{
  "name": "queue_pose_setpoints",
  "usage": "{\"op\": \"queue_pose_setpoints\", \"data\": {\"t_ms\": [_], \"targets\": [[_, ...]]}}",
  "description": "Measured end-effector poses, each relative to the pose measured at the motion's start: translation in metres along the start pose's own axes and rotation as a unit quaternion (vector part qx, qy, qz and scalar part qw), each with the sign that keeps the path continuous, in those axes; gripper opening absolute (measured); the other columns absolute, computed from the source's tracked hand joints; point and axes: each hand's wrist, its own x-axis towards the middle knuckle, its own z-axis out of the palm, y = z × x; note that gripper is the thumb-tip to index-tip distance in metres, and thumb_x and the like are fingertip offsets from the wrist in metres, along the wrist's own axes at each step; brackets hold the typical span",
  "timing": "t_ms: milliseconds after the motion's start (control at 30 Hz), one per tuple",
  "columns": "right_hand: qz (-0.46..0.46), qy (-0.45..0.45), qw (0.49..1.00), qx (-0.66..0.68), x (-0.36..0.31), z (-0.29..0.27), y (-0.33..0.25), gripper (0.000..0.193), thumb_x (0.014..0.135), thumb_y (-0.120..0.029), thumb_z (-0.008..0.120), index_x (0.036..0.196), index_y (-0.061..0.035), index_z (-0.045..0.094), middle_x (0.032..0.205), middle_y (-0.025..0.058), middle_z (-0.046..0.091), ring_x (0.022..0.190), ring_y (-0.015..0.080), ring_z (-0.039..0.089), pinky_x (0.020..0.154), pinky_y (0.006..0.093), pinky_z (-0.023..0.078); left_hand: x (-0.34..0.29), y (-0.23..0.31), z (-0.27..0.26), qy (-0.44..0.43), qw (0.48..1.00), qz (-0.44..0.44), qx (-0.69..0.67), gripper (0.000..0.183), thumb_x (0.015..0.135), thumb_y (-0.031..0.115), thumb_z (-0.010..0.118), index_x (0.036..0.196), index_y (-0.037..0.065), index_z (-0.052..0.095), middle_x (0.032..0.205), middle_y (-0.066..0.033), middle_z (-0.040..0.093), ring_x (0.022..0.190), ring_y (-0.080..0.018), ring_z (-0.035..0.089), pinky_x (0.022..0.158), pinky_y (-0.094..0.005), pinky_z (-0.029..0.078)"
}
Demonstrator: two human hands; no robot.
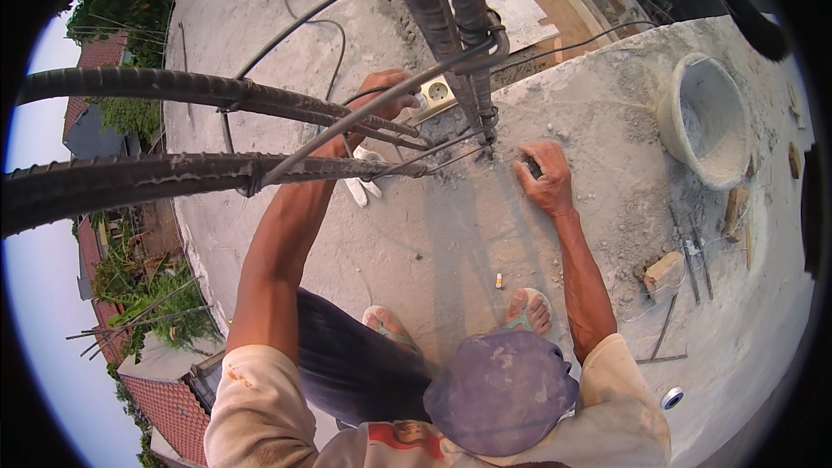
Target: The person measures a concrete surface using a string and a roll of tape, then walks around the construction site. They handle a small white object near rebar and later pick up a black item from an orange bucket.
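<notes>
A cream, oblong socket block [440, 104] lies slantwise on the concrete [390, 247], beside the steel bars [469, 0]. One round, unfilled outlet faces up.

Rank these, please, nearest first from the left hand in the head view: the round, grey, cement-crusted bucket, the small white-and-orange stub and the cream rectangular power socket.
1. Cream rectangular power socket: immediately right.
2. Small white-and-orange stub: lower right.
3. Round, grey, cement-crusted bucket: far right.
</notes>
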Motion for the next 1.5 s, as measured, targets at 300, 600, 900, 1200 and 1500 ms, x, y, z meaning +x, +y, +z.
{"op": "queue_pose_setpoints", "data": {"t_ms": [300, 600, 900, 1200, 1500], "targets": [[-0.02, 0.012, 0.999, -0.032, 0.0, 0.0, 0.0, 0.033, 0.079, -0.01, 0.082, 0.11, -0.0071, 0.069, 0.105, 0.0116, 0.067, 0.1, 0.0342, 0.064, 0.09, 0.0433, 0.052, 0.005, -0.007, 0.009, 0.033, 0.999, -0.032, -0.011, 0.019, 0.082, 0.013, 0.079, 0.098, 0.003, 0.078, 0.086, -0.0168, 0.075, 0.082, -0.0259, 0.074, 0.074, -0.0385, 0.058], [-0.027, 0.013, 0.999, -0.024, 0.003, 0.008, -0.004, 0.032, 0.079, -0.011, 0.082, 0.109, -0.0078, 0.069, 0.104, 0.0107, 0.067, 0.098, 0.0327, 0.064, 0.088, 0.0431, 0.052, 0.0, -0.012, -0.029, -0.01, 0.995, -0.102, -0.021, 0.034, 0.081, 0.03, 0.083, 0.099, 0.002, 0.076, 0.083, -0.0127, 0.075, 0.08, -0.0225, 0.072, 0.072, -0.0375, 0.055], [-0.022, 0.013, 0.999, -0.031, 0.002, 0.006, -0.004, 0.032, 0.079, -0.011, 0.082, 0.108, -0.0081, 0.069, 0.104, 0.0106, 0.067, 0.098, 0.032, 0.064, 0.088, 0.0431, 0.052, -0.001, -0.009, -0.008, -0.014, 0.997, -0.078, -0.02, 0.026, 0.081, 0.016, 0.082, 0.102, 0.001, 0.075, 0.086, -0.0166, 0.074, 0.083, -0.0263, 0.073, 0.075, -0.0402, 0.057], [-0.012, 0.01, 0.999, -0.04, 0.001, 0.003, -0.002, 0.032, 0.079, -0.011, 0.082, 0.108, -0.0076, 0.069, 0.103, 0.0106, 0.067, 0.099, 0.032, 0.064, 0.088, 0.043, 0.052, -0.001, 0.001, 0.002, -0.021, 0.996, -0.079, -0.034, 0.023, 0.08, 0.008, 0.076, 0.101, 0.0, 0.074, 0.087, -0.0186, 0.074, 0.083, -0.0305, 0.073, 0.075, -0.0427, 0.057], [-0.006, 0.015, 0.999, -0.044, 0.0, -0.001, -0.001, 0.031, 0.078, -0.011, 0.082, 0.107, -0.0081, 0.07, 0.102, 0.01, 0.067, 0.098, 0.0315, 0.065, 0.087, 0.043, 0.052, -0.011, -0.01, 0.013, 0.05, 0.992, -0.059, -0.102, 0.014, 0.088, 0.003, 0.077, 0.102, 0.0, 0.074, 0.088, -0.0105, 0.076, 0.083, -0.0134, 0.071, 0.074, -0.0298, 0.059]]}}
